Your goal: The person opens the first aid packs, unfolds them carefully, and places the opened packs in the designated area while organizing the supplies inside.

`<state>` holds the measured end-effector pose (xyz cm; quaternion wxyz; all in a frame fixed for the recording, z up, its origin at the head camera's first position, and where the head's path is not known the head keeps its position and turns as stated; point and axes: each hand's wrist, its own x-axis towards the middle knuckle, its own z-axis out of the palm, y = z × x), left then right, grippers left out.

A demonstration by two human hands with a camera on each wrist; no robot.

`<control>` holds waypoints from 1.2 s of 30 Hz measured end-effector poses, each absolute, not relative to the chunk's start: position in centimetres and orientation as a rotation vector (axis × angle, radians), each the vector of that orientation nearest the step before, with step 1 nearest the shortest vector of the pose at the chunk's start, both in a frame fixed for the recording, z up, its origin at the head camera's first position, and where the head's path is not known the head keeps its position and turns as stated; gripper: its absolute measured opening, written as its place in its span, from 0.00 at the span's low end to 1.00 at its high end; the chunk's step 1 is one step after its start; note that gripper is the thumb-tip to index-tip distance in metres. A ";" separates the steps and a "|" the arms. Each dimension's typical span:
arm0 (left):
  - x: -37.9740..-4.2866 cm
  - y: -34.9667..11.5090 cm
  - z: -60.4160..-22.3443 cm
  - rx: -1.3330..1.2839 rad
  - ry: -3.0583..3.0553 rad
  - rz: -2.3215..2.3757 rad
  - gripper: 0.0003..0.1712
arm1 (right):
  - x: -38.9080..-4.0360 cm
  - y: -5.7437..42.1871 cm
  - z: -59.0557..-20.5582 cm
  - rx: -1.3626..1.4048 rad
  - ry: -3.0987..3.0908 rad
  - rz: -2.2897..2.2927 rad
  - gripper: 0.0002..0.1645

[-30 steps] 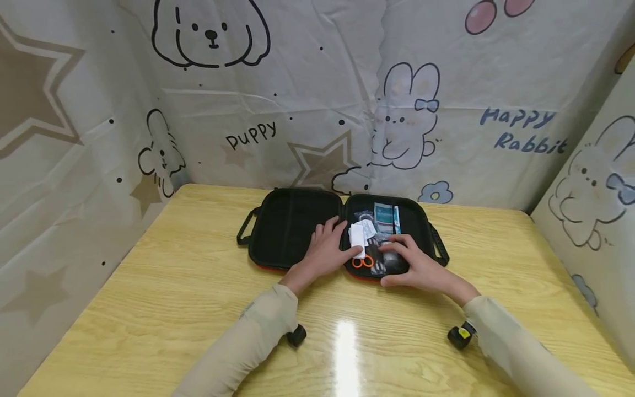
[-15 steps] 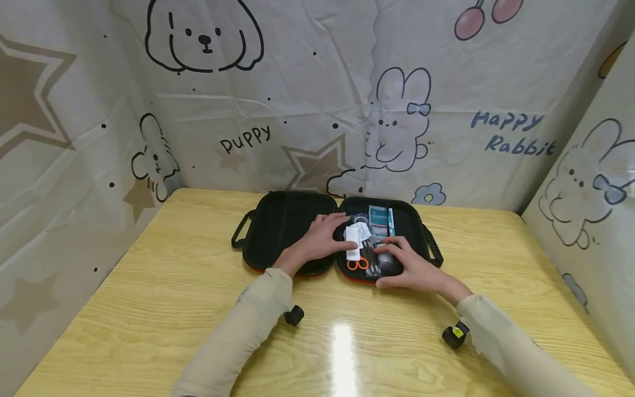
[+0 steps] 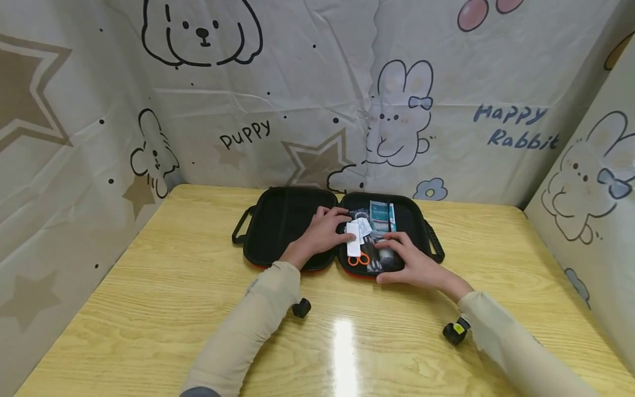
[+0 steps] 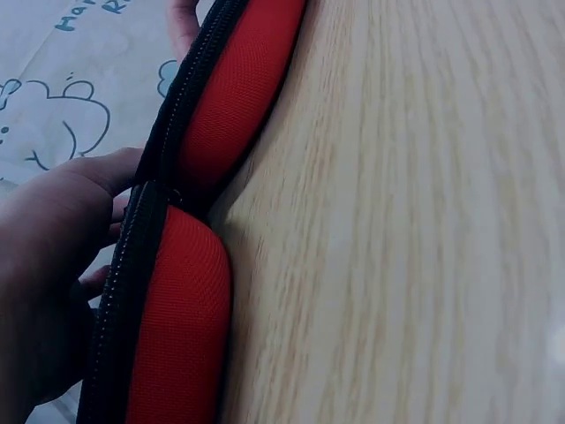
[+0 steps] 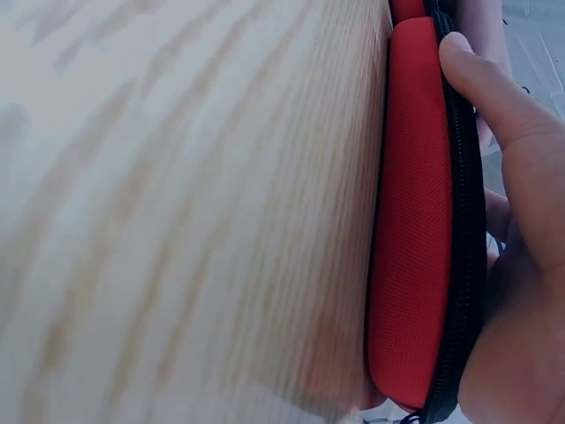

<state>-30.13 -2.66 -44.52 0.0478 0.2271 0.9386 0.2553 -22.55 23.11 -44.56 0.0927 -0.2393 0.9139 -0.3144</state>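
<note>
An unzipped red case with black lining [image 3: 270,220] lies spread flat, hinge in the middle. Its right half holds a white packet [image 3: 353,245], scissors with orange handles [image 3: 358,259], a teal packet [image 3: 381,215] and clear bags with small items [image 3: 373,263]. My left hand [image 3: 324,230] reaches across the hinge, its thumb at the white packet and its fingers loosely bent. My right hand [image 3: 414,266] spans the front right of the same half. Its thumb rests at the zipped rim [image 5: 463,177], while the fingers lie over the bagged items; the palm side is hidden.
The wooden table [image 3: 149,309] runs up to a printed cloth backdrop [image 3: 307,88] behind and at both sides. Carry handles stick out from the case's left [image 3: 241,226] and right [image 3: 435,242] ends. A black wrist camera [image 3: 455,332] hangs below the right sleeve.
My left hand has shifted slightly right, its fingertips now past the hinge at the right half. The right hand stays nearly in place. The head view has tilted a little.
</note>
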 end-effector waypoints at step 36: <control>-28.3 -13.2 -41.3 0.345 2.182 2.346 0.21 | -22.5 23.0 -44.7 -0.712 2.725 -0.947 0.44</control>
